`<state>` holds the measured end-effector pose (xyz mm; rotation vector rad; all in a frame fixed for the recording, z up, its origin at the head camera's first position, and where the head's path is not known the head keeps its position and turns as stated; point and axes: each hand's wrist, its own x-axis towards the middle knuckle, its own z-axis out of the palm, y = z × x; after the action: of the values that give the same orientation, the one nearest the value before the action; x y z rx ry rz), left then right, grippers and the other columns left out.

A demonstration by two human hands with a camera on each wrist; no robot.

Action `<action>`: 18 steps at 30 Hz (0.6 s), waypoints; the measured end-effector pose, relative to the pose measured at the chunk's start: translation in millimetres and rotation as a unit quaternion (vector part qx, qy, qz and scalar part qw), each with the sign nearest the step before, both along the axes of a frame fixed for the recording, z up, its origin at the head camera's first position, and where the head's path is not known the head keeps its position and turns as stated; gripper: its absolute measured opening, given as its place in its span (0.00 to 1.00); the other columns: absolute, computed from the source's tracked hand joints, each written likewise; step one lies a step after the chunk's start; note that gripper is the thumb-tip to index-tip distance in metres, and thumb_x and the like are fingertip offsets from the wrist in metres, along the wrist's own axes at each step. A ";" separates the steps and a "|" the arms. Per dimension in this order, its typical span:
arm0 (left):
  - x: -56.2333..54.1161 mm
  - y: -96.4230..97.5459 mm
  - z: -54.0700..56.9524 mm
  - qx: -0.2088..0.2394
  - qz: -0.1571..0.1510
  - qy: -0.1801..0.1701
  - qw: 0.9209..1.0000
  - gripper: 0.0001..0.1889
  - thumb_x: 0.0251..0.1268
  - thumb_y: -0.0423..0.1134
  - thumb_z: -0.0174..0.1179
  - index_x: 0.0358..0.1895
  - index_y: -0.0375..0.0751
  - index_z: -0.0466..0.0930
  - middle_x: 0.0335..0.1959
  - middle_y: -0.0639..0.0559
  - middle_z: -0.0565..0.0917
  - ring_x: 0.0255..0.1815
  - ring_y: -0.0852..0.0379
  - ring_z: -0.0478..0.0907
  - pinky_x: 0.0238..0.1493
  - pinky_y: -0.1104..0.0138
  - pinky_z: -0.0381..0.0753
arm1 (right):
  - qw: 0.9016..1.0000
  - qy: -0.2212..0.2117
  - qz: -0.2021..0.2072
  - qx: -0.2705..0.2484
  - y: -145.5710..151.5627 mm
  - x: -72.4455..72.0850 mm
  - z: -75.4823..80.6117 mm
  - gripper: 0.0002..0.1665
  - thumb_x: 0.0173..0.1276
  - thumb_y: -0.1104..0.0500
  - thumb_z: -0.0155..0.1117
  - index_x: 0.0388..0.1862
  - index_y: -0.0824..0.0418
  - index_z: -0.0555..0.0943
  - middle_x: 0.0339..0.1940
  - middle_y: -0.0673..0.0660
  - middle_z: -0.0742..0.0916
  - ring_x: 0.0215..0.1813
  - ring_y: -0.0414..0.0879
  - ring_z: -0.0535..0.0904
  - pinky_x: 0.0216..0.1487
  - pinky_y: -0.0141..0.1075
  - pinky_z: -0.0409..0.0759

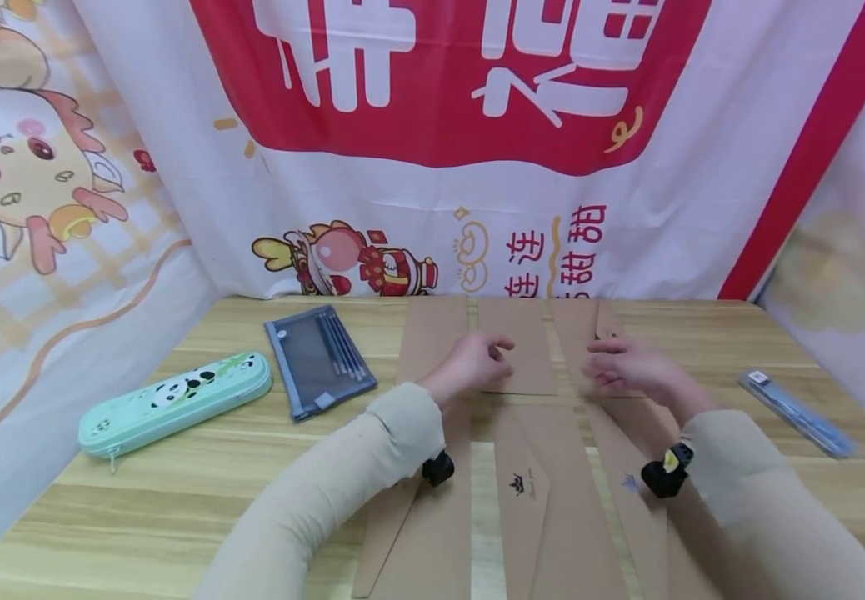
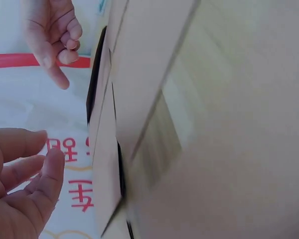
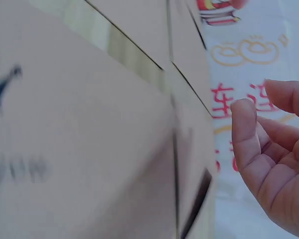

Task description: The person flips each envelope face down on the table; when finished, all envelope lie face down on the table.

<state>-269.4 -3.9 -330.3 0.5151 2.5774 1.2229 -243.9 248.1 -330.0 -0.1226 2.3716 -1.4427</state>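
Observation:
Several brown kraft paper envelopes lie flat in two rows on the wooden table. My left hand [image 1: 473, 362] hovers between the back left envelope [image 1: 432, 329] and the back middle envelope [image 1: 522, 358], its fingers loosely bent and holding nothing. Over the back right envelope [image 1: 571, 325] is my right hand [image 1: 631, 371], slightly blurred, also with nothing in its fingers. A gap shows between thumb and fingers of the right hand [image 3: 276, 154] in the right wrist view. Nearer to me, the front middle envelope [image 1: 578, 508] and front right envelope [image 1: 631, 500] bear a small crown print.
On the left lie a mint green panda pencil case [image 1: 177, 402] and a dark mesh zip pouch [image 1: 301, 358] with pencils inside. A slim clear packet [image 1: 800, 414] rests at the right. A printed cloth [image 1: 432, 183] hangs along the table's back edge.

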 end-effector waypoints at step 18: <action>0.6 76.0 -28.5 0.199 0.046 -0.097 0.974 0.29 0.57 0.28 0.59 0.64 0.37 0.66 0.59 0.41 0.75 0.56 0.50 0.74 0.52 0.62 0.78 | 0.995 -0.001 -0.074 0.061 56.7 16.7 -5.3 0.37 0.73 0.52 0.47 0.71 0.72 0.51 0.67 0.75 0.64 0.64 0.63 0.66 0.62 0.51 0.69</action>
<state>-268.8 72.1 -358.8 0.3285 2.2209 1.7435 -227.2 304.8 -335.4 0.0892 2.5046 -1.3562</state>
